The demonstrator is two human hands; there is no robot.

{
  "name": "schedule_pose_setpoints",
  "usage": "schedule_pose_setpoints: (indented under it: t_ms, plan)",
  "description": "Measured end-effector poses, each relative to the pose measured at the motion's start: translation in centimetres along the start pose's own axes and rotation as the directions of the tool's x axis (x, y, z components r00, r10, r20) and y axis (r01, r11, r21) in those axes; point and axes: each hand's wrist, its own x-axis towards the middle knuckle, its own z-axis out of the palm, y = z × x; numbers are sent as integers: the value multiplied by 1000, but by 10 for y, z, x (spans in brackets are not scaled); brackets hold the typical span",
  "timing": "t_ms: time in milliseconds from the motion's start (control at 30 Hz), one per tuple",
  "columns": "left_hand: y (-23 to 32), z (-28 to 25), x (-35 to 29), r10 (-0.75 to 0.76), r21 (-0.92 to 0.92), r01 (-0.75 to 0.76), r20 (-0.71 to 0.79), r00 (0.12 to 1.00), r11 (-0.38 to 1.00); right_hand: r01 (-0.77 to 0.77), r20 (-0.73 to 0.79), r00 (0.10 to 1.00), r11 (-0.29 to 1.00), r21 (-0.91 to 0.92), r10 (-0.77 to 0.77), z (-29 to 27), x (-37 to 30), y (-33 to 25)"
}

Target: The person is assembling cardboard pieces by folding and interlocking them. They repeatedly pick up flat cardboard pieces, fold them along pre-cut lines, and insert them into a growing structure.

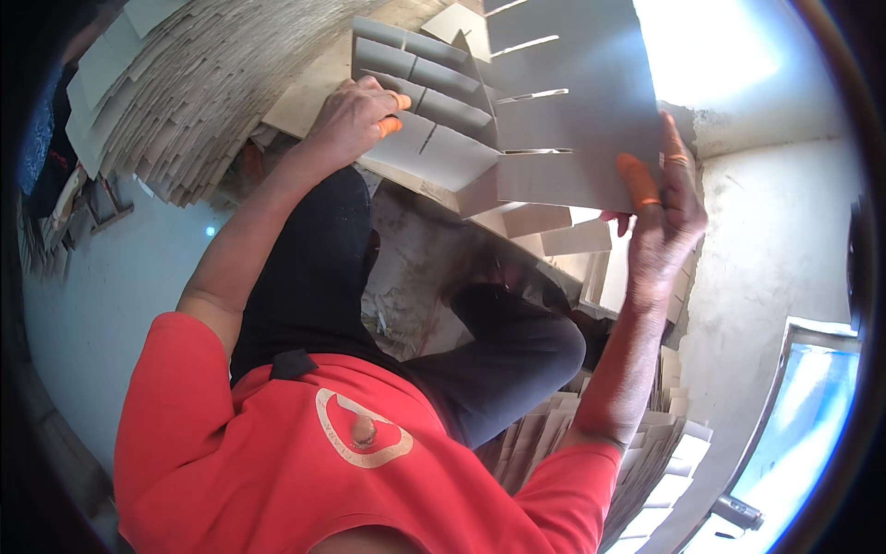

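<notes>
My right hand (669,208) grips the near right edge of a flat grey cardboard sheet (581,120) with several narrow slots, its thumb lying across the face. The sheet stands raised at the right of a cardboard divider grid (434,78) of crossing slotted strips; I cannot tell whether the two are joined. At the grid's near left side, my left hand (355,120) has its fingers curled, the thumb and a finger closed about the top edge of the nearest cardboard strip (434,152). Orange covers show on fingers of both hands.
A large stack of cardboard pieces (175,92) rises at the far left. More cardboard strips (646,443) stand at the lower right, below my right forearm. My bent legs (508,360) lie under the work surface (305,102). A pale wall (748,249) bounds the right side.
</notes>
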Motion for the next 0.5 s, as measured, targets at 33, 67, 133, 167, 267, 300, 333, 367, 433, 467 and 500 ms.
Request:
schedule_pose_setpoints:
  t_ms: [33, 67, 133, 167, 267, 300, 333, 367, 433, 467, 500]
  plan:
    - [-3, 0, -1, -27, -35, 27, 19, 999, 999, 24, 50, 998, 1000, 20, -25, 11, 4, 1]
    - [-4, 1, -1, -50, -72, 53, 42, 998, 996, -8, 56, 998, 994, 109, 2, 20, 7, 1]
    - [-5, 3, -2, -32, -136, 36, 29, 999, 990, -34, 71, 997, 995, 95, 28, 36, 12, 5]
    - [-7, 5, -3, -25, -142, 29, 29, 999, 989, -37, 86, 996, 996, 78, 31, 42, 14, 7]
    - [-10, 6, -4, -20, -178, 24, 26, 999, 984, -35, 136, 990, 999, 30, 30, 61, 18, 11]
    - [-9, 6, -4, -29, -201, 34, 26, 999, 979, -28, 153, 988, 999, 15, 26, 66, 19, 11]
    - [-9, 5, -4, -39, -225, 44, 25, 999, 973, -84, 162, 983, 996, -9, 84, 70, 20, 9]
    - [-9, 5, -3, -19, -224, 20, 10, 1000, 974, -68, 158, 985, 998, -3, 68, 73, 21, 10]
    - [-10, 5, -3, 23, -221, -27, -20, 1000, 975, -38, 149, 988, 999, 8, 36, 80, 23, 16]
    - [-9, 5, -3, 12, -229, -17, -22, 1000, 973, -54, 163, 985, 999, -4, 54, 81, 23, 15]
    - [-7, 4, -2, 1, -237, -7, -23, 1000, 971, -69, 177, 982, 997, -17, 71, 82, 24, 13]
